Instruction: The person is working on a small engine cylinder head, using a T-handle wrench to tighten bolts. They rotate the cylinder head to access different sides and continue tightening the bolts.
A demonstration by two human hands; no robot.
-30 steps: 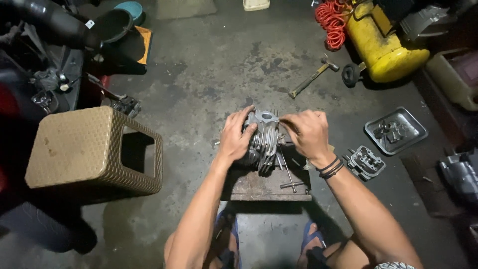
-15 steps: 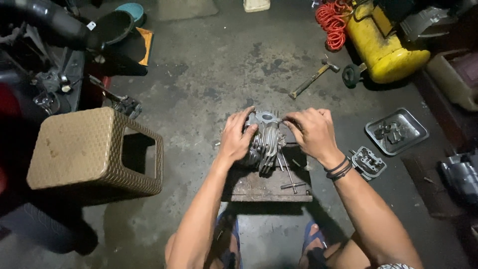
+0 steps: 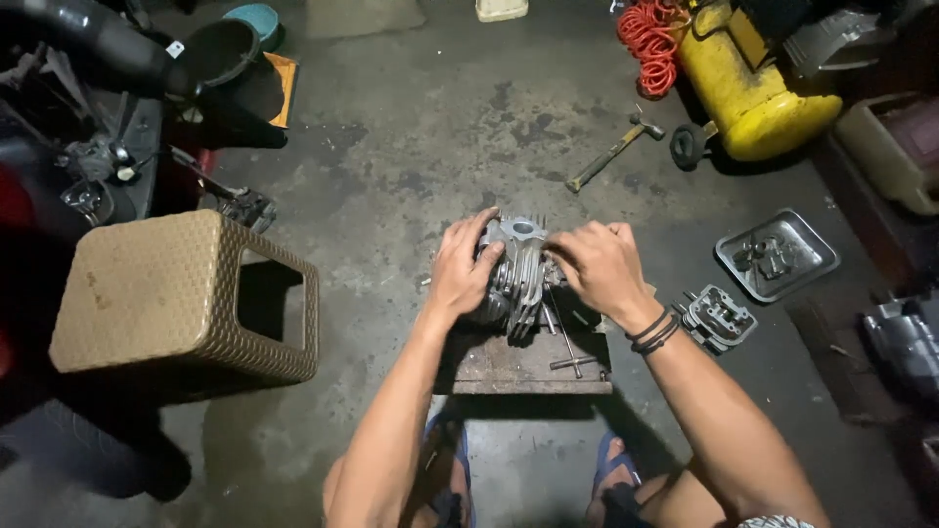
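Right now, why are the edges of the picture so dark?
In the head view, light falls mostly on the middle: the finned engine part, left hand and right hand show clearly, while the motorbike at left and the bottom corners sink into shadow.

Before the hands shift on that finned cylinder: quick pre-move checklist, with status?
1. Both hands on the part: ok. The left hand and right hand grip opposite sides of the finned engine cylinder.
2. Support under it: ok. The cylinder sits on a wooden block on the floor.
3. Loose tools near the work: not ok. A T-handle wrench lies on the block right beside the cylinder.
4. Parts kept together: ok. Small parts sit in the metal tray; a cylinder head lies next to it.
5. Hammer out of the way: ok.
6. Fasteners under the hands: cannot tell, hidden.
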